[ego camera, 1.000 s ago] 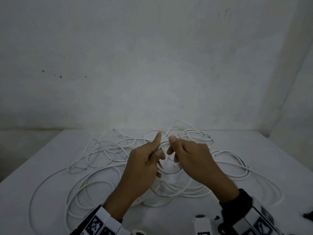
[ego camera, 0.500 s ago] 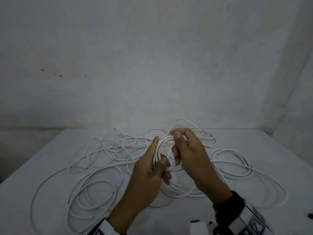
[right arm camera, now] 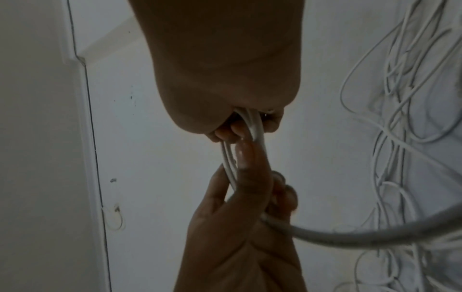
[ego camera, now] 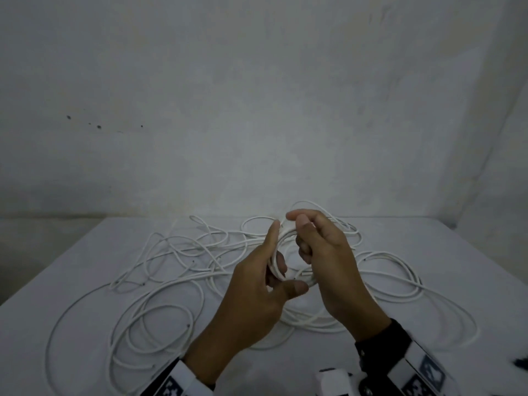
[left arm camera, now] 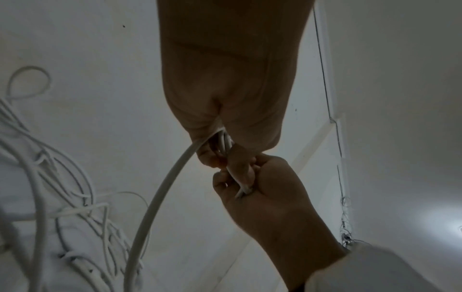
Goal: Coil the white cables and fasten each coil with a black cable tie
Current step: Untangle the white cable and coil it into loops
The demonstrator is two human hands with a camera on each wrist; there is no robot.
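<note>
Both my left hand [ego camera: 254, 284] and right hand [ego camera: 323, 252] grip one small coil [ego camera: 281, 277] of white cable, raised above the table [ego camera: 43, 324]. Loose white cables [ego camera: 160, 284] sprawl from nine through three o'clock around them, crowding the tabletop.

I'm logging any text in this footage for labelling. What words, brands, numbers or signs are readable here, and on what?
No readable words, brands or numbers in any view.
Left wristband: black-and-white square marker patterns, no lettering.
Right wristband: the same kind of marker pattern, no lettering.
White cables, table and wall: no print visible; the wall bears only dark specks.
</note>
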